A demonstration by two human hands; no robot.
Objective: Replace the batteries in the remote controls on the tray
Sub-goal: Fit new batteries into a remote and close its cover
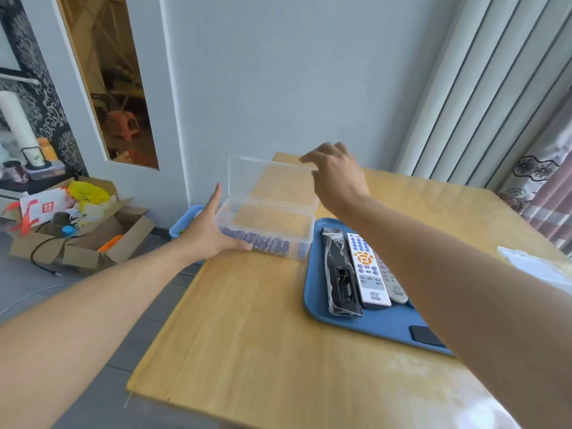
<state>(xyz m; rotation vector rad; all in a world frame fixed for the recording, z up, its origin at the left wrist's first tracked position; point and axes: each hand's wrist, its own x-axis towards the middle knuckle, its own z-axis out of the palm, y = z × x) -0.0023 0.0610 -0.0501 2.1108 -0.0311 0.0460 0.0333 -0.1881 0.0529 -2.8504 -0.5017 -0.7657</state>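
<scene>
A clear plastic box (297, 233) stands open on the wooden table (247, 320), with a row of purple batteries (266, 244) along its near wall. My left hand (207, 230) braces the box's left end, fingers spread. My right hand (335, 174) is at the top right corner of the raised lid (272, 184), fingers pinched at its edge. To the right, a blue tray (312, 292) carries a black remote (340, 274) lying face down with its battery bay uncovered, a white remote (366, 270) and a pale remote (394, 286). A black battery cover (424, 334) lies on the tray's near side.
A flat white object (532, 264) lies at the table's right edge. Left of the table, the floor holds a small blue bin (185, 224) and open cardboard boxes (83, 239) full of clutter. Curtains (538, 181) hang at the right.
</scene>
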